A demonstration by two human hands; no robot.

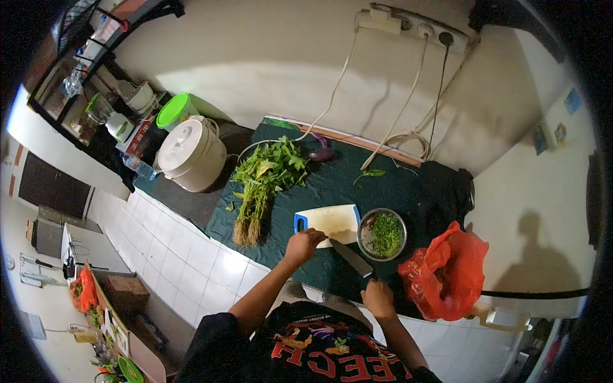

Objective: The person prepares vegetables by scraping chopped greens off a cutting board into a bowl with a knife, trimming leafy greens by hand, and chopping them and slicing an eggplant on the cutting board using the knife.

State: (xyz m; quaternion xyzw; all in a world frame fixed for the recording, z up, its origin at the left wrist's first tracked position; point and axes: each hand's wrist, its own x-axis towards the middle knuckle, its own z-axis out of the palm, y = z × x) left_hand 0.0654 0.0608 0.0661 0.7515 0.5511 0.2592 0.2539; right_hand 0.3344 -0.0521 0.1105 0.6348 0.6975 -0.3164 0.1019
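A black shirt (338,351) with bold red lettering lies nearest the camera, its soft fabric creased across the print. The right hand (378,297) has its fingers closed round the handle of a knife (350,257), whose broad, flat blade slants up toward the near edge of a pale cutting board (329,223) with blue ends. The fingers of the left hand (305,244) are drawn narrow beside the knife's tip; whether they pinch anything, I cannot tell. Just right of the board, a round, shiny metal bowl (363,241) holds finely cut greens (387,235). Beyond it sits a crinkled, translucent red bag (447,274). A wrinkled dark-green cloth (383,191) covers the table; on its left rests a leafy bunch (271,169) with stringy brown roots (246,233). Farther out stand a rounded, off-white cooker (191,159), a smooth, cream wall (255,64) and a floor (179,255) of glossy white square tiles.
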